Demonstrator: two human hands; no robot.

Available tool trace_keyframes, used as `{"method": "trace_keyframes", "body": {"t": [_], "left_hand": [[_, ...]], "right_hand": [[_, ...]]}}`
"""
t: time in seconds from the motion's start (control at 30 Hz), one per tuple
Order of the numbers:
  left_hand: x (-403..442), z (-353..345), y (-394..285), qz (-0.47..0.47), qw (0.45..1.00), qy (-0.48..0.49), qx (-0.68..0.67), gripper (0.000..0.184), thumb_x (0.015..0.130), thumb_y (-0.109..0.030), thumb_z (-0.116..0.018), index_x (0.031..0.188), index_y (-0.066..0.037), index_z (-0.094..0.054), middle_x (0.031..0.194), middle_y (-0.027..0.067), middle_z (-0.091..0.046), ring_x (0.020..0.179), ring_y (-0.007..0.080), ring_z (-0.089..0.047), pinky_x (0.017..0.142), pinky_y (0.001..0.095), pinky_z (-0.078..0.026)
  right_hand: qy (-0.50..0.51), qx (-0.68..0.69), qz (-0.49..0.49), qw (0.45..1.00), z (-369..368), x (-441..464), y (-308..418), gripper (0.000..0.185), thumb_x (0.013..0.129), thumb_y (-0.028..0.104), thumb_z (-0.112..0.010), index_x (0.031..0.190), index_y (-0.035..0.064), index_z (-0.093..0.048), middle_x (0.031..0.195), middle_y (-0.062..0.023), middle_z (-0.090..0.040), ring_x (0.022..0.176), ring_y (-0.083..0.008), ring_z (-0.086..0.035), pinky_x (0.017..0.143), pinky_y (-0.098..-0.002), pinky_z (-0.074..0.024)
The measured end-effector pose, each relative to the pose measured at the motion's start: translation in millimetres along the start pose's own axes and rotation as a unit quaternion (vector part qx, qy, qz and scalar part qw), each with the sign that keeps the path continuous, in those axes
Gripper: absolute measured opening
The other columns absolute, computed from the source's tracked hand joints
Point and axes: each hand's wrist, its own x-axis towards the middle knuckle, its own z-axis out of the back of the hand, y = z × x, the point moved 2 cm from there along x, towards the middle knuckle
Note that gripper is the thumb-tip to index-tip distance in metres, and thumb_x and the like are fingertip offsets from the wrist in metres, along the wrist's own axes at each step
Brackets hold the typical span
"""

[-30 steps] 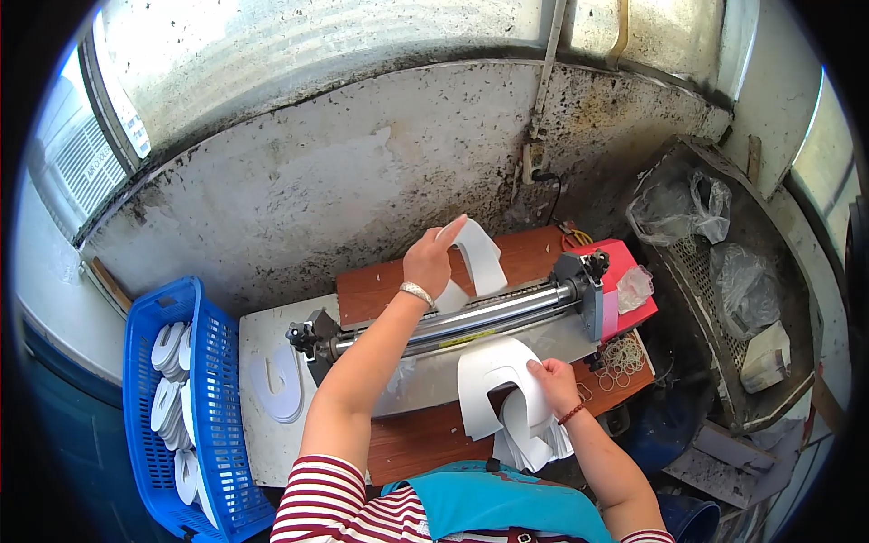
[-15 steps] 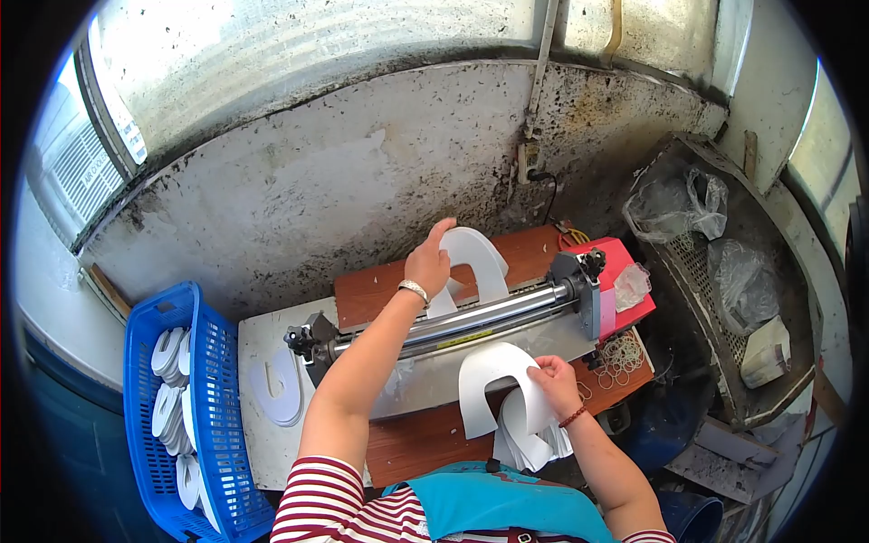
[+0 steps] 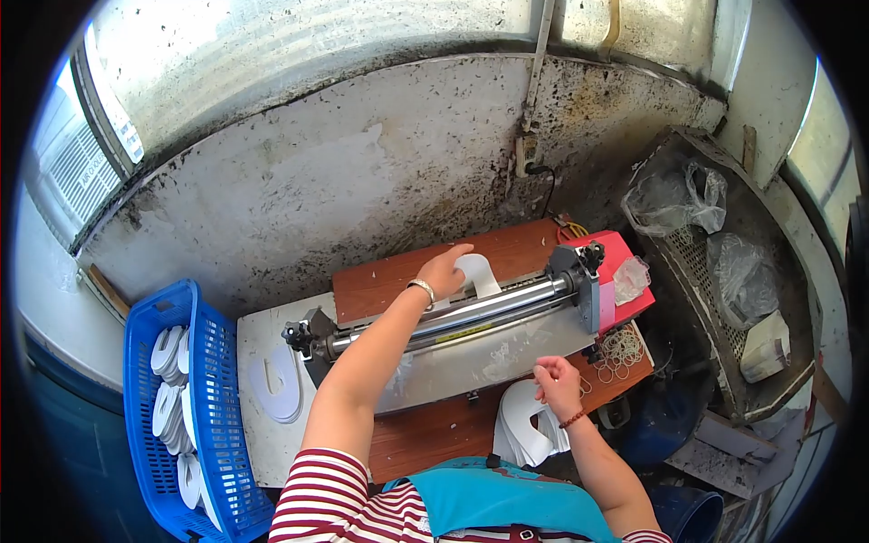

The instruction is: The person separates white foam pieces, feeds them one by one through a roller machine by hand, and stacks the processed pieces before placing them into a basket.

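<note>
Behind the steel rollers (image 3: 453, 312) of a small machine, my left hand (image 3: 442, 273) reaches over with its index finger stretched out. A white U-shaped piece (image 3: 480, 274) stands right beside its fingers, its lower part hidden by the rollers; I cannot tell if they touch. My right hand (image 3: 558, 389) is in front of the machine with fingers curled together and nothing visible in them. It hangs at the upper right edge of a stack of white U-shaped pieces (image 3: 518, 425) near the apron.
A blue basket (image 3: 222, 398) at left holds bundled white pieces. More U-shaped pieces (image 3: 276, 385) lie beside the machine. Rubber bands (image 3: 620, 353) lie at right, below the red machine end (image 3: 625, 312). A dirty bin (image 3: 724, 380) holds plastic bags.
The white piece in my right hand has left it, and that hand is now bare over the stack. Behind the rollers, my left hand sits lower and less of the white pieces shows.
</note>
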Motion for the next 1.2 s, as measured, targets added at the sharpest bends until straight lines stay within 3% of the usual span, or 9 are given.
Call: {"method": "trace_keyframes", "body": {"t": [0.1,0.17,0.43,0.57,0.67,0.77,0.87,1.07,1.2], "left_hand": [[-9.0,47.5,-15.3,-0.045,0.986,-0.139,-0.083,0.049,0.078,-0.001,-0.049,0.126,-0.009,-0.049,0.120,0.0159,-0.056,0.111,0.0297,-0.054,0.094,0.0338,-0.042],[-13.7,77.8,-11.2,-0.099,0.965,-0.236,-0.058,0.047,0.077,-0.004,-0.050,0.123,-0.011,-0.052,0.106,0.0201,-0.062,0.095,0.0331,-0.060,0.086,0.0371,-0.046],[-130.0,218.6,7.1,-0.058,0.893,-0.446,0.000,0.040,0.079,-0.002,-0.054,0.119,-0.007,-0.055,0.105,0.0129,-0.064,0.095,0.0215,-0.061,0.084,0.0320,-0.046],[-213.8,235.7,44.8,-0.061,0.801,-0.549,0.232,0.037,0.082,0.000,-0.053,0.118,-0.009,-0.057,0.106,0.0150,-0.064,0.093,0.0290,-0.061,0.083,0.0347,-0.047],[-280.4,204.4,94.7,-0.056,0.789,-0.478,0.381,0.038,0.078,0.005,-0.054,0.114,-0.005,-0.058,0.096,0.0134,-0.064,0.084,0.0298,-0.060,0.074,0.0386,-0.046],[-357.7,135.1,168.0,0.064,0.863,-0.317,0.387,0.045,0.066,0.005,-0.055,0.110,-0.008,-0.059,0.096,0.0111,-0.062,0.093,0.0306,-0.058,0.079,0.0414,-0.044],[-433.6,46.3,235.5,0.374,0.873,-0.062,0.307,0.065,0.065,-0.007,-0.062,0.127,-0.018,-0.048,0.138,0.0123,-0.040,0.129,0.0369,-0.035,0.102,0.0437,-0.036],[-426.9,26.3,187.3,0.300,0.880,-0.272,0.248,0.053,0.069,-0.005,-0.061,0.122,-0.010,-0.052,0.132,0.0146,-0.046,0.124,0.0368,-0.041,0.099,0.0448,-0.037],[-361.2,69.3,87.9,0.058,0.834,-0.498,0.228,0.033,0.073,0.004,-0.054,0.106,-0.002,-0.059,0.112,0.0151,-0.059,0.109,0.0353,-0.052,0.094,0.0435,-0.040]], "right_hand": [[-0.074,-0.127,0.063,0.987,43.3,-12.5,-72.7,0.035,0.080,0.014,-0.065,0.110,0.0019,-0.054,0.082,-0.0087,-0.063,0.066,-0.0166,-0.062,0.055,-0.0273,-0.0492],[-0.120,-0.533,0.207,0.812,50.1,-33.3,-69.1,0.048,0.074,0.021,-0.070,0.115,0.0052,-0.053,0.105,-0.0151,-0.058,0.095,-0.0271,-0.057,0.079,-0.0383,-0.0469],[-0.014,-0.631,0.000,0.776,57.0,-11.1,-75.3,0.065,0.062,0.040,-0.076,0.117,0.0121,-0.057,0.116,-0.0166,-0.053,0.110,-0.0330,-0.050,0.088,-0.0475,-0.0401],[0.012,-0.564,0.000,0.825,55.9,-10.5,-70.3,0.056,0.069,0.042,-0.070,0.113,0.0082,-0.058,0.115,-0.0175,-0.055,0.110,-0.0344,-0.050,0.091,-0.0484,-0.0369],[-0.017,-0.577,0.069,0.814,61.5,-10.6,-85.8,0.051,0.071,0.037,-0.069,0.110,0.0064,-0.059,0.112,-0.0170,-0.056,0.110,-0.0341,-0.050,0.091,-0.0483,-0.0370],[-0.048,-0.535,0.109,0.836,53.6,-21.6,-75.8,0.041,0.069,0.025,-0.073,0.103,0.0052,-0.060,0.109,-0.0164,-0.057,0.107,-0.0325,-0.051,0.089,-0.0451,-0.0385],[-0.059,-0.482,0.132,0.864,51.0,-28.5,-73.4,0.033,0.067,0.016,-0.074,0.094,0.0042,-0.058,0.102,-0.0154,-0.059,0.098,-0.0314,-0.055,0.084,-0.0405,-0.0419],[0.104,-0.259,0.047,0.959,59.3,-56.0,-24.0,0.027,0.071,0.002,-0.071,0.093,0.0015,-0.055,0.084,-0.0062,-0.062,0.076,-0.0129,-0.061,0.068,-0.0250,-0.0477],[0.175,-0.113,0.057,0.976,41.4,-75.0,45.4,0.030,0.075,0.005,-0.071,0.101,0.0007,-0.057,0.093,-0.0038,-0.063,0.081,-0.0094,-0.059,0.074,-0.0244,-0.0483]]}}
